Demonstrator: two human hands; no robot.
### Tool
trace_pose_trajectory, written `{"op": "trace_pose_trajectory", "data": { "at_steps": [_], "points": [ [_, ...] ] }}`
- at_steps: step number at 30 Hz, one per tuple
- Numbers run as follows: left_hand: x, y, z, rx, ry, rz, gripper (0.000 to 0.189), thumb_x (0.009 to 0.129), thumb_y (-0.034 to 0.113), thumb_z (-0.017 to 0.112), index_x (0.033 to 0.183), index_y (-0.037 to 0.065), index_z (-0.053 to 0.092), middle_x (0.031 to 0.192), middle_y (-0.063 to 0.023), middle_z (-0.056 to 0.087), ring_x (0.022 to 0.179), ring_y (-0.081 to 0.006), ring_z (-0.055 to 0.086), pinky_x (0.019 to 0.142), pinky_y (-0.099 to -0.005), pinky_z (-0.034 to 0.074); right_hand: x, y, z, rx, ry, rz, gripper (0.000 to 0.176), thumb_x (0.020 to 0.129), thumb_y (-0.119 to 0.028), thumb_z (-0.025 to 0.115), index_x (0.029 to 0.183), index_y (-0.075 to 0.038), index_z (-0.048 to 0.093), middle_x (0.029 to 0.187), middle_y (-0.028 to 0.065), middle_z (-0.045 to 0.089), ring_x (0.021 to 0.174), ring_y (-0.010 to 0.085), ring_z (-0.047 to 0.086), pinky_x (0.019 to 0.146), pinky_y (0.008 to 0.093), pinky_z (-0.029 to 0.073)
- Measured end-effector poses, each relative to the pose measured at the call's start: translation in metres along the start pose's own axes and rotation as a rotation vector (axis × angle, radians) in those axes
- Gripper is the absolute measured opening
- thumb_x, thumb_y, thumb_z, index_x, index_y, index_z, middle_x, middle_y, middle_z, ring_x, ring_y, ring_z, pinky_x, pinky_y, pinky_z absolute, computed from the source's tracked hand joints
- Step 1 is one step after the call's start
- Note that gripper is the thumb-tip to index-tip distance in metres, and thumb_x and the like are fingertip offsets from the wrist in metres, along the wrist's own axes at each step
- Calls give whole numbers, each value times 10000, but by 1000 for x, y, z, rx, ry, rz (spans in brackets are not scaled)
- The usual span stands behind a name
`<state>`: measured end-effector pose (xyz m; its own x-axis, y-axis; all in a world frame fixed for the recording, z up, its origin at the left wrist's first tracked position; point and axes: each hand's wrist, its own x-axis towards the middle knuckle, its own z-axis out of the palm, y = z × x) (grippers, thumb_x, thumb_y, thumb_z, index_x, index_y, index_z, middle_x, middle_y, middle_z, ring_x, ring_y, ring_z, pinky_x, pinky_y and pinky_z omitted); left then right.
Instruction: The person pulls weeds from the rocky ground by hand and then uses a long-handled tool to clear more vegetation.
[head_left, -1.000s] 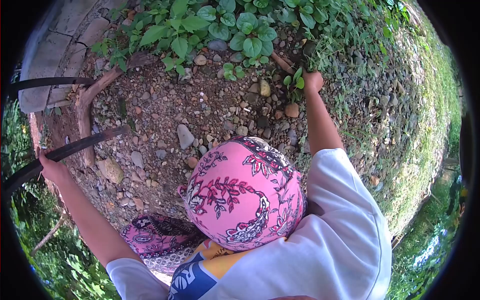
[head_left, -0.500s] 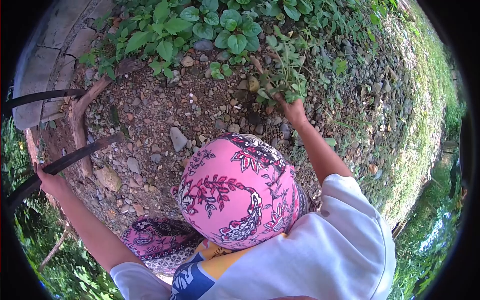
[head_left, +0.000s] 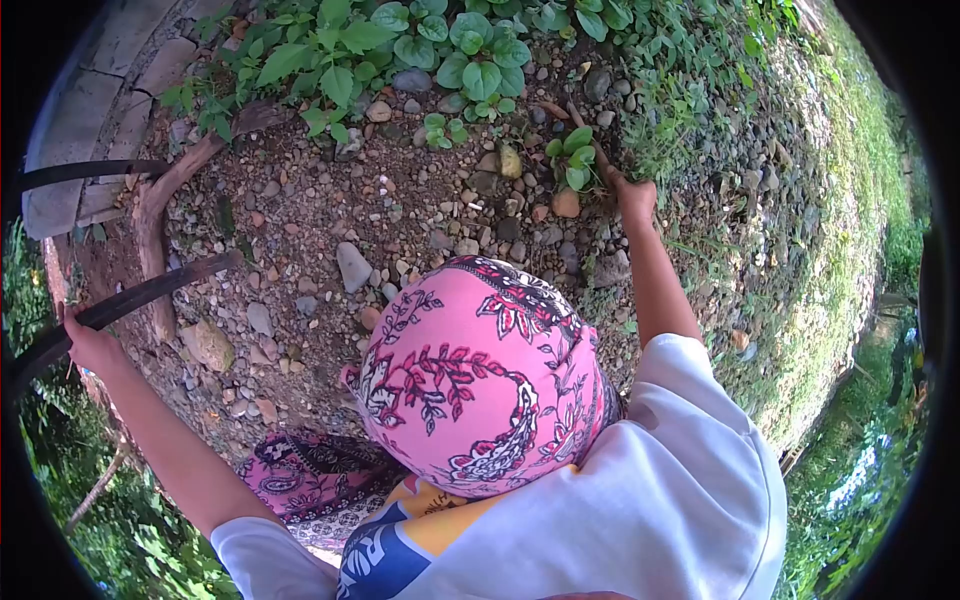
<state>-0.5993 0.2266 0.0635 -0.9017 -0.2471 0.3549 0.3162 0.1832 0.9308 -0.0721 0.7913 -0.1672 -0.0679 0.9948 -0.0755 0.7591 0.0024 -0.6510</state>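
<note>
At the far left, my left hand point(head_left: 92, 345) is closed around a dark curved bar point(head_left: 170, 290). My right hand point(head_left: 634, 198) reaches forward to the pebbly soil, its fingers closed and partly hidden. A thin brown stick-like piece point(head_left: 588, 135) runs forward from these fingers and seems to be in their grip. Just left of the fingertips grows a small round-leaved seedling point(head_left: 575, 156). Feathery green weeds point(head_left: 665, 140) lie beyond and to the right of this hand. An orange-brown stone point(head_left: 566, 203) sits close by its wrist.
Pink patterned cloth point(head_left: 470, 380) covers a rounded shape between my arms. Broad-leaved plants point(head_left: 482, 60) grow ahead. A bent piece of wood point(head_left: 150, 235) lies at left, near a second dark bar point(head_left: 90, 173) and concrete edging point(head_left: 75, 135). Grass point(head_left: 830, 250) spreads at right.
My right hand has moved right and slightly forward. The leafy bunch at its fingers is no longer there, and the small seedling now shows. My left hand stays on the bar.
</note>
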Motion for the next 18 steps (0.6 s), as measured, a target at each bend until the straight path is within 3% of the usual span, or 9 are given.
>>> {"op": "trace_pose_trajectory", "data": {
  "at_steps": [1, 5, 7, 9, 11, 12, 13, 17, 18],
  "points": [
    [1, 0, -1, -5, -5, -4, 312, 806, 123, 504, 1073, -25, 567, 753, -69, 559, 711, -162, 542, 712, -281, 440, 5, -4, 5, -124, 3, -7, 357, 682, -251, 723, 919, -6, 617, 824, 129, 643, 679, 236, 605, 665, 337, 464],
    [1, -1, 0, -32, -5, -15, 317, 806, 114, 501, 1084, -26, 558, 763, -79, 564, 724, -169, 550, 730, -284, 442, 29, 19, 20, 178, 47, -39, 262, 715, -195, 688, 855, 13, 610, 797, 131, 643, 690, 228, 601, 653, 325, 448],
    [1, 1, 0, 25, 12, -47, 318, 806, 109, 500, 1087, -32, 553, 765, -86, 565, 730, -175, 554, 734, -288, 444, 23, 11, 9, 691, 30, 24, 160, 811, -135, 603, 860, 16, 587, 780, 90, 614, 636, 200, 573, 595, 287, 444],
    [2, 1, -2, 31, 28, -66, 317, 807, 103, 501, 1087, -38, 549, 766, -92, 566, 734, -181, 557, 736, -293, 446, 15, -10, -22, 938, -97, 127, 137, 861, -154, 553, 846, -18, 536, 746, 75, 583, 619, 179, 549, 571, 298, 452],
    [7, -2, -2, -20, 38, -76, 313, 807, 94, 505, 1085, -44, 546, 767, -97, 566, 738, -188, 559, 737, -299, 448, 9, -31, -51, 1023, -115, 96, 196, 881, -229, 526, 814, -46, 502, 678, 26, 527, 590, 137, 508, 547, 258, 423],
    [8, -3, -2, -41, 31, -66, 310, 807, 90, 505, 1083, -46, 546, 768, -98, 566, 737, -191, 559, 737, -302, 449, 12, -38, -67, 999, -156, 76, 173, 901, -189, 484, 790, -69, 430, 605, 15, 447, 502, 125, 435, 464, 267, 381],
    [8, -4, -2, -64, 25, -55, 307, 807, 86, 506, 1080, -48, 546, 769, -99, 567, 736, -194, 559, 736, -305, 449, 17, -40, -81, 1047, -205, 77, 162, 902, -198, 483, 806, -70, 455, 595, -10, 416, 463, 100, 370, 435, 235, 334],
    [18, -12, -10, -26, 16, -59, 302, 808, 80, 514, 1076, -53, 546, 775, -105, 570, 732, -201, 556, 738, -311, 449, 12, -53, -125, 867, -716, 295, 136, 870, -205, 540, 833, -79, 502, 564, -45, 391, 433, 61, 330, 419, 214, 296],
    [19, -14, -11, -43, 27, -66, 224, 809, 93, 511, 978, -49, 549, 768, -103, 569, 728, -199, 556, 730, -311, 451, 7, -53, -123, 724, -782, 320, 151, 855, -216, 563, 842, -76, 509, 558, -47, 389, 431, 61, 329, 418, 216, 294]
  ]
}}
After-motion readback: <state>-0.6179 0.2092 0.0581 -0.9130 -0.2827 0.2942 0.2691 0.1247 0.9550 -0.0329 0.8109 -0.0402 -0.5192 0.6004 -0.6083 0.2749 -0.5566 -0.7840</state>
